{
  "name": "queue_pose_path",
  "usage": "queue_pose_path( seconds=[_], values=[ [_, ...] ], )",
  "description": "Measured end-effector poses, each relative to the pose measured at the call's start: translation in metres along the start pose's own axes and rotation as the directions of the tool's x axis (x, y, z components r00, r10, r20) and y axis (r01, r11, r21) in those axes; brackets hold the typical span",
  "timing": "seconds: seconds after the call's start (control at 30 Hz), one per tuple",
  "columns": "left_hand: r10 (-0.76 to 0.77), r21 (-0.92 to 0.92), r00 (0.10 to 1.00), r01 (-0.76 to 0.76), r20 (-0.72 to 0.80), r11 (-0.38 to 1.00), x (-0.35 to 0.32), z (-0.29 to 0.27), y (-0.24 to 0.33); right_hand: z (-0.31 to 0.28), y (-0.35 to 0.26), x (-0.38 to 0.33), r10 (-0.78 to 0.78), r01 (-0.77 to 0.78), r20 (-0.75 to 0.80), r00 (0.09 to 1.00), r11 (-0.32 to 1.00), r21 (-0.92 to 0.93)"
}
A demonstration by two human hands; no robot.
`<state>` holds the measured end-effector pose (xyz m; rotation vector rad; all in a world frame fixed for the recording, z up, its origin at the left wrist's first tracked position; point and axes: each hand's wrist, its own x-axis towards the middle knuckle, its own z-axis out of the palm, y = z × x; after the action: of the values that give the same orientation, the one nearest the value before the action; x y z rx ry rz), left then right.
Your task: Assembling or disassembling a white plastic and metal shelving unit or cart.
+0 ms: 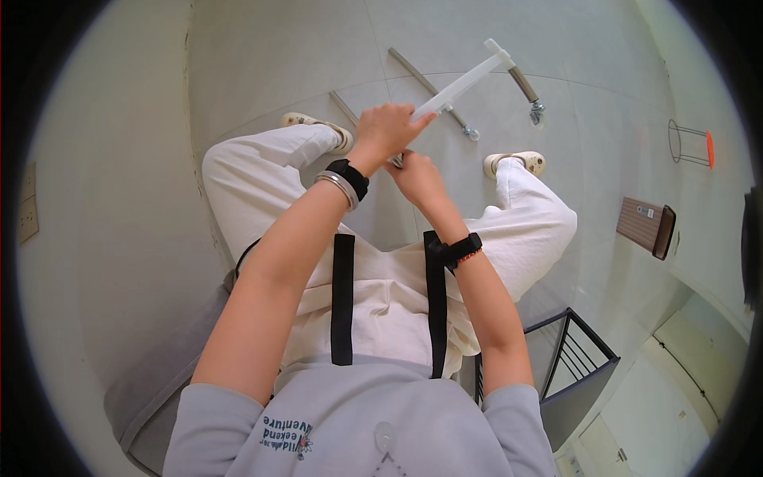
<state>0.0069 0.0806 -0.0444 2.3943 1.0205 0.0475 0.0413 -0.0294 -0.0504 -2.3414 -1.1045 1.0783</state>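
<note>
My left hand (385, 131) is closed round the near end of a long white plastic bar (461, 86). The bar slants up and away to the right. From its far end a metal tube leg (520, 83) sticks out, tipped with a small caster wheel (536, 111). Just below, my right hand (419, 180) is closed, with a bit of silver metal (396, 160) showing at its fingertips; the rest of that piece is hidden. Beyond the bar is another metal tube (421, 78) with a caster (473, 134). A further metal tube (343, 106) shows past my left hand.
My legs are spread on either side over a grey tiled floor (262, 48). To the right are a brown box (640, 223) and a round wire stand with an orange rim (710, 149). A black metal rack (584, 354) stands by my right elbow, and a grey cushioned seat (159, 381) is at left.
</note>
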Motion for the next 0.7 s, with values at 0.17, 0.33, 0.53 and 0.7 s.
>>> queue_pose_path(
  seconds=[0.17, 0.33, 0.53, 0.7],
  values=[
    [0.002, -0.024, 1.000, -0.002, 0.015, 1.000, 0.001, -0.001, -0.001, 0.002, 0.001, -0.002, -0.022, 0.021, -0.043, 0.999, 0.999, -0.029],
    [0.022, -0.016, 1.000, -0.022, 0.009, 1.000, 0.000, -0.001, 0.001, 0.001, 0.007, -0.005, -0.112, 0.111, -0.091, 0.990, 0.994, -0.017],
    [-0.002, -0.036, 1.000, 0.001, -0.008, 0.999, -0.002, -0.001, 0.001, -0.001, 0.007, -0.003, -0.137, 0.136, -0.040, 0.990, 0.990, -0.038],
    [0.011, -0.032, 1.000, -0.010, 0.019, 0.999, -0.004, -0.001, 0.004, 0.003, 0.012, -0.003, -0.082, 0.082, -0.026, 0.996, 0.997, 0.005]
  ],
)
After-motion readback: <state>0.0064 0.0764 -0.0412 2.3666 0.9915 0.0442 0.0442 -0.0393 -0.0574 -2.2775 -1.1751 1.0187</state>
